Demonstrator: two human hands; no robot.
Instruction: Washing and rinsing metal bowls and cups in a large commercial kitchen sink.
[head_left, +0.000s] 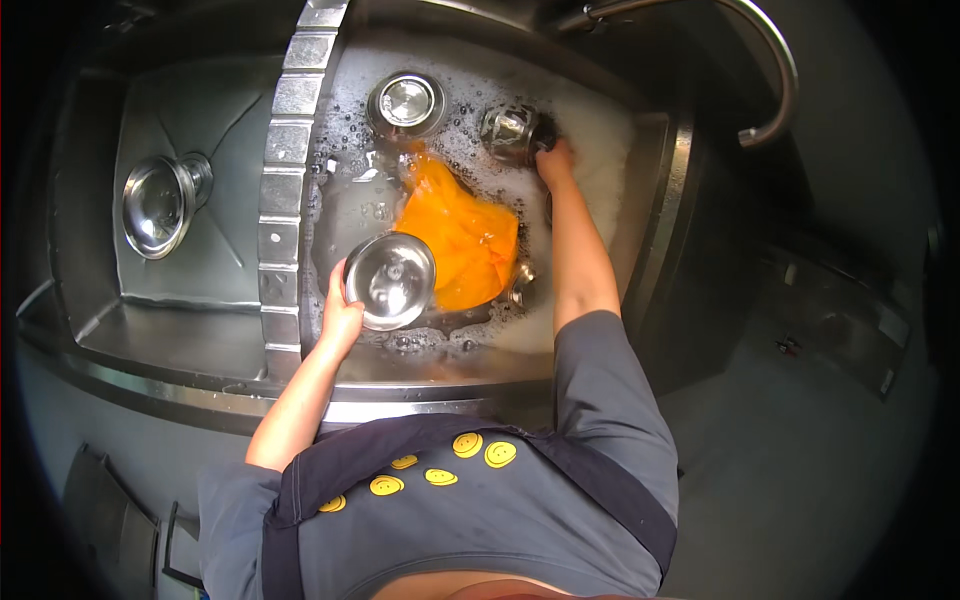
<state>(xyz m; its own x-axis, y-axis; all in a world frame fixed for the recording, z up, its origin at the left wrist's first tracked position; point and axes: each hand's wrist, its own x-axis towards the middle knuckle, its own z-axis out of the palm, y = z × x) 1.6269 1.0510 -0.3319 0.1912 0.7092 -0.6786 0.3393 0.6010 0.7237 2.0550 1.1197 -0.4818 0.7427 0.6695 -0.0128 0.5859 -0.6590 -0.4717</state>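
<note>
My left hand (345, 319) grips the rim of a round stainless steel bowl (391, 279), tilted so its shiny inside faces up, above the soapy water. Right beside it an orange cloth or bag (469, 240) lies spread in the water. My right hand (555, 161) reaches to a metal vessel (511, 133) in the suds. A dark patch or object (545, 133) sits between hand and vessel; my fingertips are hidden there, so the grip is unclear. Beyond the orange piece stands another round metal bowl (407, 103), its circular base up.
A ridged metal divider (287, 161) separates the foamy basin from the left basin (191, 281), where a footed metal bowl (161, 206) lies on its side. A small shiny metal piece (523, 285) shows beside the orange piece. A curved faucet (784, 82) arches at the upper right.
</note>
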